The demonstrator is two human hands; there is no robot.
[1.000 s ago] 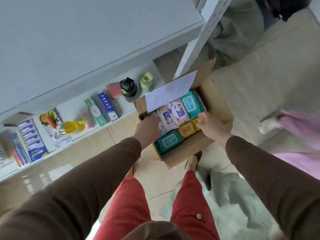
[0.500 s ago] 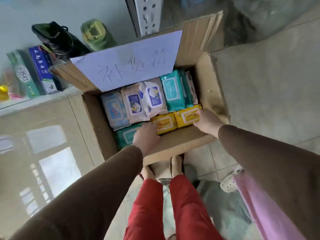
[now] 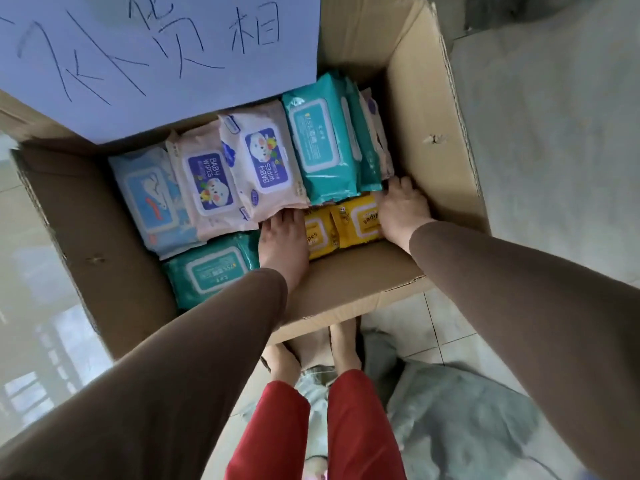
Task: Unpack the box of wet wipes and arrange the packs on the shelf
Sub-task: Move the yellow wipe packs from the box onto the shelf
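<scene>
Head view: I've leaned right in, the box (image 3: 429, 109) now fills my sight and the shelf has dropped out of it. My left hand (image 3: 282, 242) and right hand (image 3: 401, 211) flank the yellow packs (image 3: 346, 223), fingers reaching down; whether they grip yet, I can't tell. Nothing's out, so unpacking is only starting.

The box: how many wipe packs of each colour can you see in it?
Teal packs: 3, one lying near the left hand, one mostly hidden
Pink packs: 2
Yellow packs: 2, between both hands
Blue pack: 1
One more pale pack edge at the right wall: 1
Total: 9 visible
</scene>
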